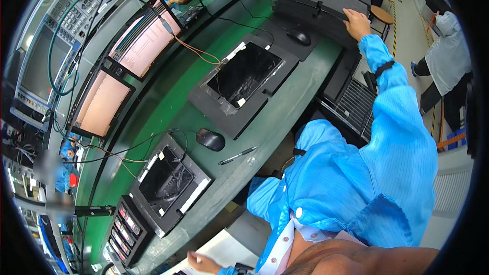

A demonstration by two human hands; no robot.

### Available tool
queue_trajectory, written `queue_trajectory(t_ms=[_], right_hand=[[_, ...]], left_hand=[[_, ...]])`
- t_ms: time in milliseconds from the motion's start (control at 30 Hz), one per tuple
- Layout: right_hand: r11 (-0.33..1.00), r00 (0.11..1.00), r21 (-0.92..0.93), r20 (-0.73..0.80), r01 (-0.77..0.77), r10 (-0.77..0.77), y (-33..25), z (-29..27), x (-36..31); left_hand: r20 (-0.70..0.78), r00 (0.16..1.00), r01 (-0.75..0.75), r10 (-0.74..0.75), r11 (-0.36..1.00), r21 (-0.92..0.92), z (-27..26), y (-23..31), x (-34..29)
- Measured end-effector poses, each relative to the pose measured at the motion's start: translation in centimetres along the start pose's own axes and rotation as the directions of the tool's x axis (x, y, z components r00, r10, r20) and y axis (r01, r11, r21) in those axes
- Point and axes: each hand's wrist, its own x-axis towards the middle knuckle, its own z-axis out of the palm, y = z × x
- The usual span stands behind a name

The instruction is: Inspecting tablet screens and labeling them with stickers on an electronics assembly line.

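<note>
My right hand (pixel 356 22) reaches far out at the upper right and lies flat on the near corner of a stack of black foam trays (pixel 310 0), fingers apart. Its blue sleeve has a dark band at the wrist. My left hand (pixel 200 263) is at the bottom edge, fingers loosely spread over a white sheet (pixel 224 249), holding nothing that I can see. Between the hands, on the green bench (pixel 168 107), lie a large black fixture holding a dark panel (pixel 244 74) and a smaller black fixture with an open device (pixel 168 181).
A black mouse (pixel 210 140) and a pen (pixel 237 156) lie near the bench edge; another mouse (pixel 299 36) sits by the trays. Two pink-lit monitors (pixel 145 40) (pixel 102 103), a grey instrument (pixel 56 46) and a button box (pixel 127 229) line the left. A person (pixel 448 56) stands at right.
</note>
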Motion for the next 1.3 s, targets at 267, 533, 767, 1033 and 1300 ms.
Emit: queue_trajectory(t_ms=[267,533,767,1033,1300], right_hand=[[0.859,0.797,0.106,-0.445,0.5,-0.409,-2.8,-15.3,-7.3],[-0.321,0.105,0.309,-0.847,0.896,-0.521,-25.8,-15.5,-14.1],[-0.74,0.065,0.3,-0.942,0.602,-0.329,-48.9,-20.6,-27.4],[-0.653,0.237,0.667,-0.742,0.358,-0.628,-46.7,-14.8,-21.3],[0.319,0.68,0.708,-0.305,0.63,-0.667,-30.1,-0.5,-3.6]], left_hand=[[0.587,0.797,0.496,0.141,0.402,-0.77,8.0,28.2,-7.1],[0.563,0.76,0.586,-0.326,-0.032,-0.81,-3.8,20.2,-10.1],[0.084,0.76,0.503,-0.644,0.502,-0.703,-16.0,9.0,-27.3],[0.07,0.637,0.409,-0.767,0.261,-0.874,-15.8,0.3,-36.2],[-0.254,0.234,0.971,-0.938,0.238,0.016,-19.1,-3.1,-30.6]])
